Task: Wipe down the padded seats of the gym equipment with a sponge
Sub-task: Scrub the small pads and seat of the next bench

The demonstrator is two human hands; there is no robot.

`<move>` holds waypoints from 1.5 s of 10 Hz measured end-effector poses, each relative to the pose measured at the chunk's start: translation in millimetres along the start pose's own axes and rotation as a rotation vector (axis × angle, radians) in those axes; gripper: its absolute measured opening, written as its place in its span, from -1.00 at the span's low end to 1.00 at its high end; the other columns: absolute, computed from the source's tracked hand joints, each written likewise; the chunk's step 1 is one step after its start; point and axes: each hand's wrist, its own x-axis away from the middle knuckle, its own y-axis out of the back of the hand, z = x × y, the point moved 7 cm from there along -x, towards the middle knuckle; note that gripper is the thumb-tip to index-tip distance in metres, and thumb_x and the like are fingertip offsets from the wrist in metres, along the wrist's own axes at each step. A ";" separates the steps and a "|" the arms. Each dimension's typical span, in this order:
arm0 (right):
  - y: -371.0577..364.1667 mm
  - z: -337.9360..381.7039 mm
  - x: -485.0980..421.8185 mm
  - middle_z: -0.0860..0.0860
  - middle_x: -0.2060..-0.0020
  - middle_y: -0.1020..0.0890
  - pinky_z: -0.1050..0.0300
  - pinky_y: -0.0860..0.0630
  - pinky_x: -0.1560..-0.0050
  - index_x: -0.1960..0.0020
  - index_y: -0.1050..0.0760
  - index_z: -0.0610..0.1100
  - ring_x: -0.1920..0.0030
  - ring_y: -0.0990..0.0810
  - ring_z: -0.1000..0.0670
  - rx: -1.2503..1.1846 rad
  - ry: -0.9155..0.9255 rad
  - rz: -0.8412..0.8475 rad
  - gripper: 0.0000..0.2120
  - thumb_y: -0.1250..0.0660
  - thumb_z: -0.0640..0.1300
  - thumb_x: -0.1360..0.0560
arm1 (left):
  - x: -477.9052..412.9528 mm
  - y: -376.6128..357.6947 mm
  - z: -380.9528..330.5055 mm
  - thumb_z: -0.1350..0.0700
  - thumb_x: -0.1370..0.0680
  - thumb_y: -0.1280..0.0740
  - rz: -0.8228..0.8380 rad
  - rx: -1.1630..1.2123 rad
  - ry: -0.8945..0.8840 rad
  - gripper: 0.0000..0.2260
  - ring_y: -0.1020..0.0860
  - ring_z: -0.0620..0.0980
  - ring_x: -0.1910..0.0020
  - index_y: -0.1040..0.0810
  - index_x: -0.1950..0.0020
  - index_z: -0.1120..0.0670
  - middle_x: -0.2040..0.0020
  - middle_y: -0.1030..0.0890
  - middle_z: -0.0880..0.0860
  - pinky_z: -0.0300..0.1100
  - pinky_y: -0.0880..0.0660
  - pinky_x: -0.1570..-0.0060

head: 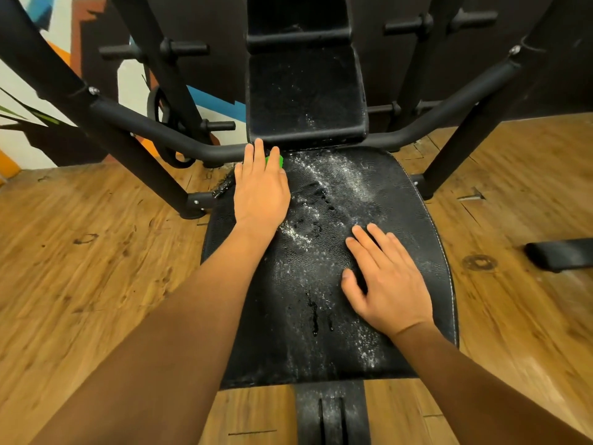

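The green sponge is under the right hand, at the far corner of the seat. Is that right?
Not quite. The green sponge is under the left hand, not the right, at the far corner of the seat. The head view shows it peeking out past the fingertips. The right hand lies flat on the seat, nearer the camera.

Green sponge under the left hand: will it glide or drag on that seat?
The sponge probably glides: the seat looks wet and sudsy. It likely squashes soft, nearly hidden beneath the flat left hand.
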 end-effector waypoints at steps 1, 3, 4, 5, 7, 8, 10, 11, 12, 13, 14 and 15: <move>0.7 -0.6 0.8 -0.11 -0.47 -0.47 -0.12 -0.14 -0.59 -0.44 -0.49 -0.20 -0.55 -0.31 -0.14 0.000 0.001 -0.002 -0.48 -0.16 0.06 -0.61 | 2.7 1.0 0.7 0.08 -0.71 -0.07 0.006 0.007 -0.034 -0.57 -0.05 0.17 -0.62 -0.26 -0.59 0.12 -0.63 -0.13 0.19 0.16 -0.10 -0.55; 4.0 1.6 -2.4 -0.12 -0.47 -0.47 -0.10 -0.15 -0.58 -0.44 -0.49 -0.20 -0.54 -0.32 -0.15 0.003 -0.012 -0.002 -0.49 -0.18 0.05 -0.60 | 28.1 2.7 4.1 0.10 -0.70 -0.09 0.004 0.020 -0.010 -0.59 -0.08 0.17 -0.62 -0.30 -0.56 0.12 -0.63 -0.15 0.19 0.16 -0.11 -0.54; 4.1 1.0 -1.0 -0.12 -0.47 -0.47 -0.12 -0.16 -0.58 -0.44 -0.49 -0.20 -0.54 -0.32 -0.15 0.006 -0.017 0.005 -0.50 -0.20 0.03 -0.60 | 55.8 4.0 4.7 0.11 -0.70 -0.10 0.005 0.029 -0.007 -0.59 -0.10 0.18 -0.61 -0.30 -0.56 0.12 -0.62 -0.16 0.19 0.17 -0.13 -0.52; 4.2 1.4 -0.3 -0.12 -0.47 -0.47 -0.13 -0.17 -0.58 -0.44 -0.49 -0.20 -0.54 -0.31 -0.15 0.006 -0.017 0.006 -0.50 -0.19 0.03 -0.60 | 79.0 4.5 4.5 0.11 -0.70 -0.10 0.017 0.028 0.003 -0.58 -0.10 0.17 -0.61 -0.28 -0.58 0.12 -0.63 -0.14 0.18 0.16 -0.14 -0.52; 4.6 1.6 -0.3 -0.12 -0.47 -0.47 -0.13 -0.17 -0.58 -0.44 -0.49 -0.20 -0.54 -0.32 -0.15 0.004 -0.010 -0.007 -0.50 -0.17 0.04 -0.61 | 73.8 3.0 3.6 0.08 -0.70 -0.10 0.033 0.000 0.022 -0.55 -0.10 0.17 -0.61 -0.24 -0.60 0.13 -0.63 -0.15 0.17 0.17 -0.15 -0.51; 4.7 2.6 -0.2 -0.12 -0.47 -0.46 -0.13 -0.16 -0.58 -0.44 -0.49 -0.20 -0.54 -0.31 -0.15 0.003 -0.009 -0.001 -0.51 -0.16 0.04 -0.61 | 55.6 1.7 1.2 0.08 -0.71 -0.07 0.053 -0.012 -0.003 -0.55 -0.07 0.17 -0.62 -0.21 -0.61 0.13 -0.64 -0.12 0.18 0.17 -0.13 -0.53; 3.9 2.0 -0.3 -0.12 -0.47 -0.47 -0.16 -0.19 -0.57 -0.43 -0.49 -0.21 -0.53 -0.33 -0.16 0.000 -0.002 -0.027 -0.51 -0.16 0.03 -0.61 | 12.5 0.3 -4.1 0.09 -0.71 -0.07 0.050 -0.012 -0.007 -0.55 -0.05 0.18 -0.62 -0.20 -0.61 0.14 -0.64 -0.12 0.18 0.19 -0.10 -0.54; 2.7 1.1 -0.2 -0.13 -0.46 -0.47 -0.18 -0.21 -0.56 -0.43 -0.49 -0.22 -0.53 -0.33 -0.17 -0.003 -0.002 -0.028 -0.51 -0.17 0.02 -0.60 | 10.0 -1.1 -4.2 0.09 -0.71 -0.07 0.050 -0.007 0.007 -0.55 -0.05 0.17 -0.62 -0.19 -0.61 0.14 -0.64 -0.12 0.16 0.19 -0.10 -0.54; 3.2 1.3 0.5 -0.13 -0.46 -0.47 -0.18 -0.21 -0.56 -0.43 -0.49 -0.22 -0.53 -0.33 -0.18 -0.002 -0.003 -0.027 -0.50 -0.17 0.02 -0.60 | 24.3 -1.5 -4.4 0.09 -0.71 -0.08 0.047 -0.008 -0.006 -0.54 -0.06 0.16 -0.62 -0.19 -0.61 0.15 -0.64 -0.13 0.16 0.18 -0.11 -0.54; 3.5 0.6 0.5 -0.13 -0.47 -0.47 -0.17 -0.20 -0.57 -0.43 -0.49 -0.22 -0.54 -0.32 -0.17 -0.003 -0.003 -0.024 -0.51 -0.17 0.02 -0.61 | 47.7 0.7 -2.6 0.09 -0.71 -0.07 0.052 0.008 -0.016 -0.54 -0.06 0.16 -0.62 -0.18 -0.61 0.16 -0.64 -0.12 0.15 0.17 -0.11 -0.54; 3.1 1.4 0.7 -0.12 -0.47 -0.47 -0.15 -0.17 -0.58 -0.44 -0.48 -0.21 -0.54 -0.31 -0.16 0.005 -0.007 -0.016 -0.50 -0.17 0.03 -0.61 | 80.9 2.4 -1.1 0.08 -0.70 -0.08 0.064 -0.002 -0.012 -0.53 -0.07 0.14 -0.62 -0.18 -0.62 0.15 -0.64 -0.12 0.14 0.16 -0.13 -0.53; 3.1 1.8 0.3 -0.12 -0.47 -0.46 -0.15 -0.17 -0.58 -0.44 -0.48 -0.21 -0.55 -0.31 -0.16 0.002 -0.004 -0.014 -0.50 -0.17 0.03 -0.61 | 108.0 2.0 -2.0 0.08 -0.69 -0.10 0.074 -0.015 0.008 -0.52 -0.08 0.14 -0.62 -0.19 -0.61 0.14 -0.64 -0.13 0.13 0.14 -0.13 -0.52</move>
